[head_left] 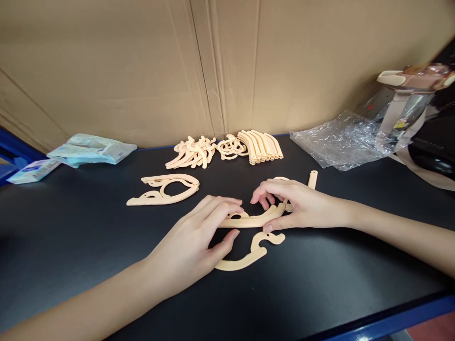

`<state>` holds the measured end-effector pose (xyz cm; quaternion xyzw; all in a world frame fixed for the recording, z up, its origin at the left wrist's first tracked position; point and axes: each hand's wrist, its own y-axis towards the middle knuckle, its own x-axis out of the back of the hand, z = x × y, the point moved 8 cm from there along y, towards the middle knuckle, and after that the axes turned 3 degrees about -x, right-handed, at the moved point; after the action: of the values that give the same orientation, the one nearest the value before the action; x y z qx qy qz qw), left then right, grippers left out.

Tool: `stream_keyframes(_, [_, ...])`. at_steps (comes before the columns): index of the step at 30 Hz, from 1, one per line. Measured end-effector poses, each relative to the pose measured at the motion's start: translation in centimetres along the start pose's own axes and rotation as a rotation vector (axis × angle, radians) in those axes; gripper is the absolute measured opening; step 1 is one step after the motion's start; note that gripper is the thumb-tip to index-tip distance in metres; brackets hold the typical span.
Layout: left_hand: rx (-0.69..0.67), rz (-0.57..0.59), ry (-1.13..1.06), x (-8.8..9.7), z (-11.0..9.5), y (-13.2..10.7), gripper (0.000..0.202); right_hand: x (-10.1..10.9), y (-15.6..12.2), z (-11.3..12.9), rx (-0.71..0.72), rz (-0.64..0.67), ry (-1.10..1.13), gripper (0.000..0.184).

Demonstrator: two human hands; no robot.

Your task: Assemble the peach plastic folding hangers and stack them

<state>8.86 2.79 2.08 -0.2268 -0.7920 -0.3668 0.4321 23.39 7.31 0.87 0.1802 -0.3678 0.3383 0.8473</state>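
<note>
matte black table [320, 274], curved plastic strip [254, 221]

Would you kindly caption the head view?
Left hand and right hand hold a curved beige piece on a black table.

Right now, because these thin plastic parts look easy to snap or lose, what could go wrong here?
1. The curved strip, held at its ends by the left hand and right hand, looks thin; bending it hard might snap it.
2. The loose hooked piece lies between the hands and the front edge of the table; a sweep of the left wrist could push it off.
</note>
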Motion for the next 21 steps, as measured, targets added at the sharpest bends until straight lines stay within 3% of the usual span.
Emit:
stream_keyframes(11, [-0.078,0.019,0.177,0.0,0.09,0.46,0.019,-0.05,0.04,-0.38,-0.029,0.015,0.062,0.039])
stream_keyframes(21, [-0.143,0.015,0.24,0.13,-0.18,0.31,0.028,-0.06,0.12,-0.21,0.011,-0.004,0.071,0.033])
